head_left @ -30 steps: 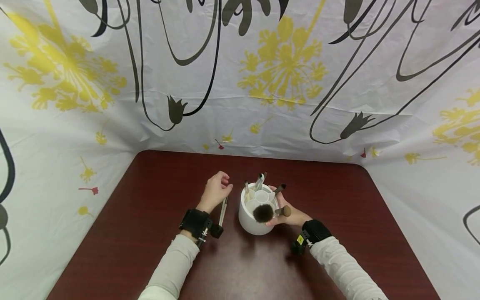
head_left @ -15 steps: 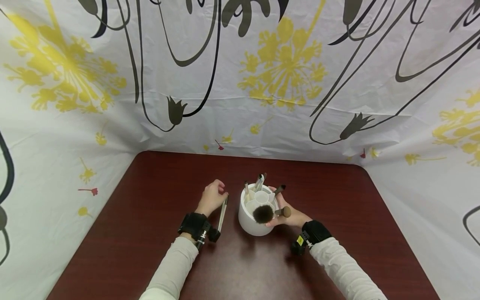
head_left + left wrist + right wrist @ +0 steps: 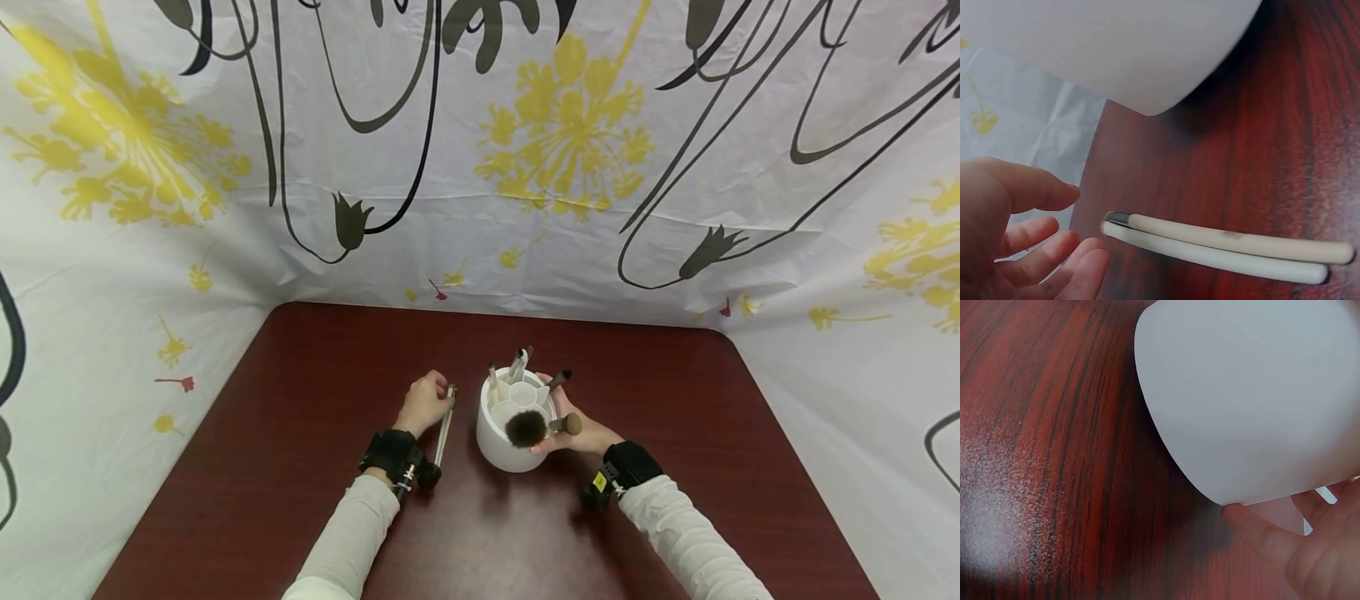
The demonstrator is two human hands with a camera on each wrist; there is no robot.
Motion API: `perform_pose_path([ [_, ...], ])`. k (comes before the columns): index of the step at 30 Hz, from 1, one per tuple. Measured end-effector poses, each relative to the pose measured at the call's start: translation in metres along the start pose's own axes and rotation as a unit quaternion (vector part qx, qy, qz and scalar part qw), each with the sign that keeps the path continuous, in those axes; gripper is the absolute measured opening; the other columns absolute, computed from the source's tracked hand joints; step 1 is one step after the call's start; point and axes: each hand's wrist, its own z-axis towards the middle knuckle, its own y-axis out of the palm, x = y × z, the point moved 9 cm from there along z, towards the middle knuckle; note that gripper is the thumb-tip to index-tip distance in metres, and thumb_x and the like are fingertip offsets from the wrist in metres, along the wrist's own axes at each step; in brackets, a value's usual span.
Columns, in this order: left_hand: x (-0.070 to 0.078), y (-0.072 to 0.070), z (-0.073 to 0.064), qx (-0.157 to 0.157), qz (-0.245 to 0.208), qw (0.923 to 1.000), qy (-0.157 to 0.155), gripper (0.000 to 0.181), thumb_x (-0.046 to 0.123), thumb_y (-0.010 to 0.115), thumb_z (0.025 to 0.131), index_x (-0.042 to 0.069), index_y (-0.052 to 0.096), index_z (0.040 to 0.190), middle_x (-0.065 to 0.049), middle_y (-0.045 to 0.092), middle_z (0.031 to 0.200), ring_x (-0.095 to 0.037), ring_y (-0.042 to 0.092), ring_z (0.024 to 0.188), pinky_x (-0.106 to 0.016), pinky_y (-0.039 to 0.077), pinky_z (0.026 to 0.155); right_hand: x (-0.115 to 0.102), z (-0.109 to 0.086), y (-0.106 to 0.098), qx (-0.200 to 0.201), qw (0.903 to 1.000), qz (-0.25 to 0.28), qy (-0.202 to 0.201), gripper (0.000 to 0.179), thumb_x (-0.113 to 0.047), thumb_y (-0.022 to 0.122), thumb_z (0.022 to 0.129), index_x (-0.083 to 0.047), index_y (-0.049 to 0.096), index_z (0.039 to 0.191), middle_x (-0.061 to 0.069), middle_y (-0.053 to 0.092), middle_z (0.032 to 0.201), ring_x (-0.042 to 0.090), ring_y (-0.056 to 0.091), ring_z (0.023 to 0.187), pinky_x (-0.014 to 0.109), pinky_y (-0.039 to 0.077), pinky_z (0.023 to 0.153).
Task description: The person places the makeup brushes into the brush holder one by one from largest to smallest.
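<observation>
Two slim makeup brushes lie side by side on the table, one with a beige handle (image 3: pixel 1241 239) and one with a white handle (image 3: pixel 1222 259). My left hand (image 3: pixel 424 405) is at their far end. In the left wrist view its thumb and fingers are spread apart with nothing between them, just short of the brush tips. My right hand (image 3: pixel 587 430) grips the right side of a round white brush holder (image 3: pixel 501 446); its thumb (image 3: pixel 1254 528) presses the wall in the right wrist view. A large fluffy brush (image 3: pixel 527 427) and several smaller brushes stand in the holder's compartments.
The dark red wooden table (image 3: pixel 630 375) has rounded far corners. A white patterned cloth (image 3: pixel 420 167) hangs behind it and along both sides. Black camera straps (image 3: pixel 390 450) sit on both wrists.
My left hand has moved down and slightly left, toward the near side, uncovering more of the brushes' far end. The right hand and the holder have stayed in place.
</observation>
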Motion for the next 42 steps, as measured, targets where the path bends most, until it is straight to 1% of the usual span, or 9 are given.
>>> perform_pose_path([
  [5,-0.004,0.006,-0.002,-0.013,0.014,0.9998,-0.004,0.020,0.008,0.065,0.076,0.003,0.057,0.094,-0.009,0.061,0.084,-0.022,0.058,0.076,-0.034,0.046,0.064,-0.002,-0.001,0.000,-0.005,0.9998,-0.016,-0.015,0.114,-0.011,0.081,0.063,-0.006,-0.001,0.142,0.021,0.023,0.142,0.031,0.025,0.128,0.055,0.022,0.098],
  [9,-0.006,0.008,-0.003,-0.017,0.018,0.9996,-0.012,0.020,0.006,0.066,0.075,0.003,0.057,0.093,-0.009,0.061,0.084,-0.022,0.057,0.075,-0.034,0.046,0.064,-0.003,-0.001,0.001,-0.008,0.9991,-0.032,-0.029,0.111,-0.014,0.080,0.065,-0.007,0.000,0.142,0.020,0.023,0.141,0.024,0.028,0.127,0.052,0.025,0.096],
  [12,-0.008,0.009,-0.005,-0.021,0.018,0.9995,-0.017,0.021,0.006,0.066,0.075,0.003,0.057,0.093,-0.009,0.061,0.085,-0.023,0.058,0.077,-0.035,0.047,0.065,-0.009,-0.002,0.001,-0.005,0.9993,-0.026,-0.026,0.112,-0.014,0.081,0.064,-0.006,0.001,0.142,0.021,0.025,0.141,0.027,0.028,0.127,0.053,0.024,0.097],
  [16,-0.009,0.011,-0.006,-0.025,0.019,0.9994,-0.014,0.021,0.006,0.066,0.075,0.002,0.057,0.094,-0.011,0.061,0.086,-0.024,0.059,0.078,-0.035,0.047,0.066,-0.025,-0.003,0.004,-0.005,0.9998,-0.006,-0.019,0.111,-0.010,0.081,0.063,0.000,0.002,0.140,0.025,0.025,0.140,0.032,0.028,0.126,0.056,0.021,0.098],
  [20,-0.010,0.011,-0.007,-0.024,0.019,0.9994,-0.013,0.022,0.005,0.067,0.075,0.001,0.057,0.094,-0.012,0.061,0.086,-0.025,0.059,0.078,-0.036,0.047,0.065,-0.035,-0.003,0.007,-0.013,0.9998,0.002,-0.012,0.107,0.001,0.077,0.064,0.001,0.001,0.139,0.027,0.023,0.140,0.028,0.029,0.125,0.053,0.022,0.098],
  [23,-0.011,0.011,-0.007,-0.022,0.021,0.9995,-0.011,0.022,0.005,0.068,0.075,0.001,0.057,0.093,-0.012,0.061,0.087,-0.025,0.058,0.078,-0.035,0.047,0.065,-0.036,-0.004,0.008,-0.013,0.9999,-0.007,-0.003,0.105,0.005,0.075,0.064,0.002,0.001,0.139,0.027,0.023,0.140,0.023,0.030,0.124,0.050,0.023,0.098],
  [26,-0.012,0.011,-0.007,-0.023,0.024,0.9994,-0.009,0.023,0.006,0.069,0.074,0.001,0.057,0.093,-0.012,0.061,0.087,-0.025,0.058,0.078,-0.035,0.047,0.064,-0.035,-0.004,0.007,-0.009,0.9998,-0.015,0.005,0.106,0.006,0.075,0.064,0.002,0.000,0.139,0.026,0.023,0.140,0.022,0.029,0.124,0.050,0.022,0.099],
  [36,-0.012,0.012,-0.007,-0.038,0.042,0.9984,-0.005,0.022,0.005,0.066,0.076,-0.001,0.055,0.094,-0.012,0.057,0.083,-0.023,0.055,0.071,-0.033,0.044,0.059,-0.034,-0.004,0.007,-0.009,0.9998,-0.015,0.000,0.106,0.005,0.076,0.063,0.004,0.000,0.138,0.027,0.022,0.140,0.032,0.025,0.125,0.053,0.021,0.098],
  [42,-0.014,0.011,-0.005,-0.031,0.061,0.9977,0.001,0.021,0.007,0.067,0.072,-0.001,0.057,0.089,-0.009,0.058,0.077,-0.021,0.055,0.068,-0.031,0.045,0.057,-0.035,-0.004,0.007,-0.012,0.9999,-0.009,-0.005,0.106,0.003,0.076,0.064,0.006,-0.001,0.138,0.028,0.022,0.139,0.033,0.025,0.125,0.055,0.020,0.098],
])
